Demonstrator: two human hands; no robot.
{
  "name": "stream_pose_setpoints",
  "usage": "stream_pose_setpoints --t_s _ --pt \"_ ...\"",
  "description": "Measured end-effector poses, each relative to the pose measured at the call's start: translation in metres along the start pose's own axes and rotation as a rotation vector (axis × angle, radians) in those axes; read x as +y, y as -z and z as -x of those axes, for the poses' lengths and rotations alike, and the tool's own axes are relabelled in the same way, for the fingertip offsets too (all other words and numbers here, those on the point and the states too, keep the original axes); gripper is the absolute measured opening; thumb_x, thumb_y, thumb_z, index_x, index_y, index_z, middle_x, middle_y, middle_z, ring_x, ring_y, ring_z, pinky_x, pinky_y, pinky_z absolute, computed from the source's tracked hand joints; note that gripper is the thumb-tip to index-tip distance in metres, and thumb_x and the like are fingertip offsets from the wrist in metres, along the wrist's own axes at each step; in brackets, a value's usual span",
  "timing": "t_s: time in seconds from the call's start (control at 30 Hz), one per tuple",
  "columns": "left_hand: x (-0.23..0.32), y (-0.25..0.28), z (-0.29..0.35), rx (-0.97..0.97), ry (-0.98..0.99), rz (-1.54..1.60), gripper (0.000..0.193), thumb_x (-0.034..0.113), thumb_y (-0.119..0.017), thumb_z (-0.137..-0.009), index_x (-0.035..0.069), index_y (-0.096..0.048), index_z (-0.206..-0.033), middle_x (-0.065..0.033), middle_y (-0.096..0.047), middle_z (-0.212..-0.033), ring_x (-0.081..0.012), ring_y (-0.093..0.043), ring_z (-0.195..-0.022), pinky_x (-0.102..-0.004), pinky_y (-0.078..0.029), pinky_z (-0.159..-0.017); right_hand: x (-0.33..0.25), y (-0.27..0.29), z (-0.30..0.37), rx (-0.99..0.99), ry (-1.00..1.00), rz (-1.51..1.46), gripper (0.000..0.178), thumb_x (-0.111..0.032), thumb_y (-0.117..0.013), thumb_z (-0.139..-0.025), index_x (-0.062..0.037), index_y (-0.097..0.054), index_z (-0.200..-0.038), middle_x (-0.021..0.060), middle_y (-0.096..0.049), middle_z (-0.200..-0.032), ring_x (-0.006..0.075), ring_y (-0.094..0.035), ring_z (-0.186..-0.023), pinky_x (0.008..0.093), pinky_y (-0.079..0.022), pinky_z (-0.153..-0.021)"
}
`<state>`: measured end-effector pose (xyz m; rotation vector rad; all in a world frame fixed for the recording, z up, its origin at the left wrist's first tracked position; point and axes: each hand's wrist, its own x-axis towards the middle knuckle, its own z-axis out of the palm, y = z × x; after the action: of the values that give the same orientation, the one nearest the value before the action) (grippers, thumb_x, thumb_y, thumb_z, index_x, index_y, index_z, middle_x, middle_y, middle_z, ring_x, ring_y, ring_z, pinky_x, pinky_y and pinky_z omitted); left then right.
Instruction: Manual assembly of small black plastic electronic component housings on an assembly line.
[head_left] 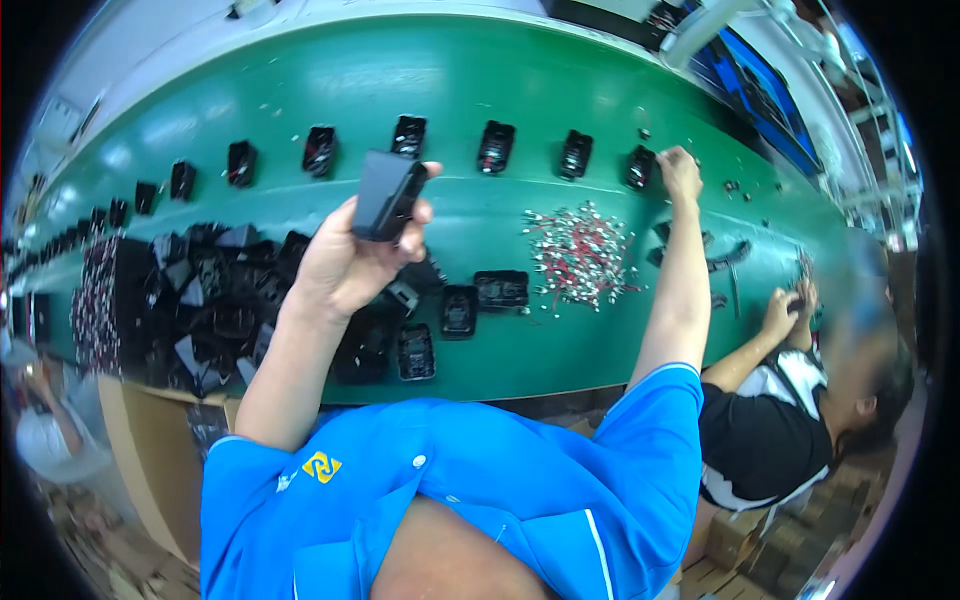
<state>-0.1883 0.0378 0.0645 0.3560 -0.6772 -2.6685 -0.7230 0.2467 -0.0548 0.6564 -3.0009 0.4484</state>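
Raised over the bench, my left hand (345, 260) grips a black plastic housing (388, 195) with a smooth flat face, its fingers wrapped round the sides. My right hand (680, 175) reaches to the far right, fingers bent and closed at the edge of an open black housing (640, 167) with small parts inside. That housing is the right end of a spaced row; another open housing (576, 154) lies left of it. Between my arms is a pile of red-wired small parts with white ends (583, 255). Empty-looking black shells (501, 290) lie nearer me.
The green bench (470, 235) runs across the view. A heap of black housings (215, 290) lies at left, by a dark box (130, 300) and a cardboard box (150, 460). A co-worker (770, 420) handles a small part at right. A screen (765, 90) stands at far right.
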Motion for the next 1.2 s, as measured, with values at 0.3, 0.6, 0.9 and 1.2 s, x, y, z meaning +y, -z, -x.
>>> stream_pose_setpoints --t_s 0.3,0.6,0.9,1.2 --pt "-0.004 0.023 0.021 -0.162 -0.001 0.254 0.046 0.025 -0.034 -0.108 0.004 -0.040 -0.148 -0.0158 -0.063 -0.105 -0.0169 -0.063 -0.078 -0.0330 -0.058 -0.073 0.022 -0.004 0.003 0.025 0.117 -0.254 0.021 -0.024 -0.072 -0.087 -0.0102 -0.071 -0.102 0.0082 -0.075 -0.100 0.0222 -0.067 -0.090 0.0383 -0.053 -0.081" --pt "0.001 0.009 0.036 -0.010 -0.045 0.081 0.045 0.028 -0.033 -0.110 0.015 -0.035 -0.153 -0.0208 -0.056 -0.121 -0.0247 -0.063 -0.102 -0.0404 -0.058 -0.089 -0.157 0.088 0.140 0.309 0.440 -0.837 0.014 -0.019 -0.072 -0.092 -0.0084 -0.069 -0.100 0.0070 -0.075 -0.104 0.0183 -0.067 -0.086 0.0338 -0.054 -0.080" --pt "0.004 0.016 0.042 -0.110 -0.126 0.181 0.047 0.026 -0.028 -0.111 0.015 -0.028 -0.156 -0.0245 -0.050 -0.134 -0.0268 -0.057 -0.119 -0.0425 -0.054 -0.096 -0.306 0.086 0.320 -0.099 0.938 -1.168 0.018 -0.001 -0.076 -0.081 -0.0093 -0.069 -0.095 0.0047 -0.072 -0.102 0.0182 -0.062 -0.099 0.0311 -0.047 -0.090" --pt "0.013 0.013 0.059 0.038 -0.262 0.077 0.047 0.023 -0.031 -0.111 0.014 -0.028 -0.157 -0.0191 -0.050 -0.134 -0.0183 -0.059 -0.109 -0.0327 -0.054 -0.090 -0.333 0.060 0.355 -0.009 1.023 -0.860 0.011 -0.011 -0.075 -0.084 -0.0129 -0.068 -0.092 0.0010 -0.071 -0.109 0.0211 -0.051 -0.122 0.0405 -0.030 -0.106"
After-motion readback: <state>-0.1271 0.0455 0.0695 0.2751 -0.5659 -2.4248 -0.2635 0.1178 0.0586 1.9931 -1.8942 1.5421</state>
